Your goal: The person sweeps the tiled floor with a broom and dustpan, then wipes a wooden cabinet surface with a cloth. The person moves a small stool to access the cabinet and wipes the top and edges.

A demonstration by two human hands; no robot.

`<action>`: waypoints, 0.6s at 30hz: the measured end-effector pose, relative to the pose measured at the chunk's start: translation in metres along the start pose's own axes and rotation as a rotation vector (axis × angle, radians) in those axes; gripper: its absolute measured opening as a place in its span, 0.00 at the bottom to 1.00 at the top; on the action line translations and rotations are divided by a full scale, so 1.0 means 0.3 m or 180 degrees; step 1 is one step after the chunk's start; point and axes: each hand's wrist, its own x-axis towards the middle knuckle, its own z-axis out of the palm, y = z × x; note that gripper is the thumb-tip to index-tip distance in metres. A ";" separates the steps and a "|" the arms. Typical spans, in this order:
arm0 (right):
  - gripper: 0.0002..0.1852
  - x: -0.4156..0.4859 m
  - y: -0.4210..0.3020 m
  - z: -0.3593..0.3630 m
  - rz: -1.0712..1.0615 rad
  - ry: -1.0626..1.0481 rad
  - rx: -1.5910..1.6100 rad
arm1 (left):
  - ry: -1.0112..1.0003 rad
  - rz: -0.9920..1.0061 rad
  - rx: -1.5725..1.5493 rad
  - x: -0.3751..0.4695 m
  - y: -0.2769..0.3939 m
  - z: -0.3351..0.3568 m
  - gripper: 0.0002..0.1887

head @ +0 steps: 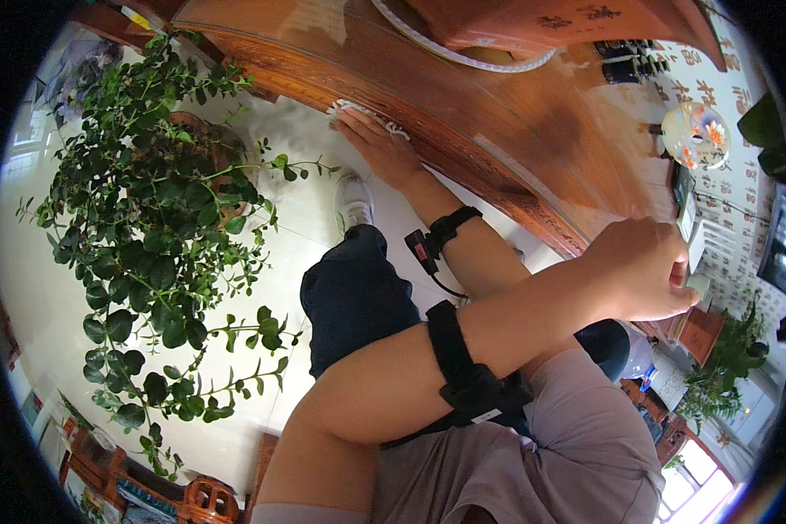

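My right hand lies stretched along the carved wooden edge of a brown wooden table. Under its fingers is a white cloth, pressed to that edge and mostly covered by the hand. My left arm crosses over the right arm. At its end, my left hand is curled into a fist near the table's right part; no object shows in it, and whether it touches the table cannot be told. Both forearms wear black straps, and a small black device sits on the right one.
A leafy potted plant spreads over the pale tiled floor at left. On the table stand a reddish-brown vessel beside a white cord and a round floral disc. Carved wooden furniture is at lower left.
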 end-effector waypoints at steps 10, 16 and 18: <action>0.27 -0.219 0.056 -0.067 0.0439 -0.0696 -0.0033 | -0.0164 -0.0042 0.0388 -0.002 -0.017 0.005 0.18; 0.30 -0.350 0.096 -0.086 0.0322 -0.0773 -0.0500 | -0.0289 -0.0241 0.0259 0.007 -0.021 -0.004 0.17; 0.30 -0.388 0.107 -0.098 0.0223 -0.0595 -0.0527 | -0.0413 -0.0333 0.0451 0.007 -0.028 -0.009 0.18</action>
